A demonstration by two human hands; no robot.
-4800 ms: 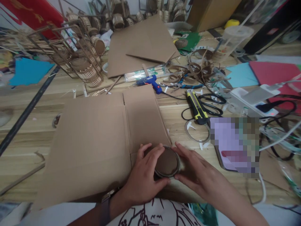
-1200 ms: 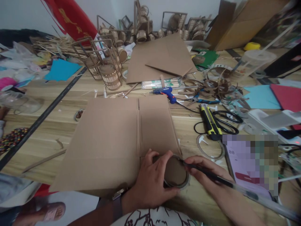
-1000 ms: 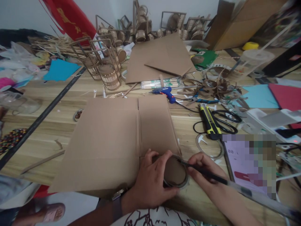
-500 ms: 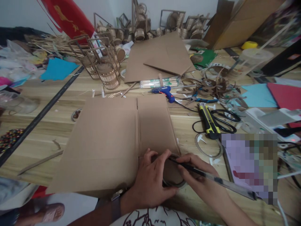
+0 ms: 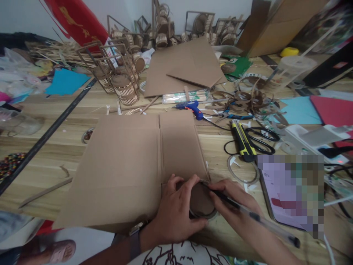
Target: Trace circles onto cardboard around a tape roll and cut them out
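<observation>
A flattened brown cardboard sheet (image 5: 124,165) lies on the wooden table in front of me. On its near right corner rests a round tape roll (image 5: 202,204) with a brown centre. My left hand (image 5: 176,211) presses down on the roll, fingers curled over its left and far rim. My right hand (image 5: 234,206) pinches a clear pen with a black tip (image 5: 248,213), tip touching the far right rim of the roll. The roll's left part is hidden under my left hand.
Right of the cardboard lie a yellow-black utility knife (image 5: 241,141), black scissors (image 5: 260,138), a thin tape ring (image 5: 242,169) and a tablet (image 5: 289,191). A blue glue gun (image 5: 193,107), curled strips, more cardboard (image 5: 182,68) and woven baskets (image 5: 124,86) stand further back.
The pen tip has travelled along the roll's rim, from its right side round toward the far edge. My left hand has stayed pressed on the roll. The camera has shifted slightly.
</observation>
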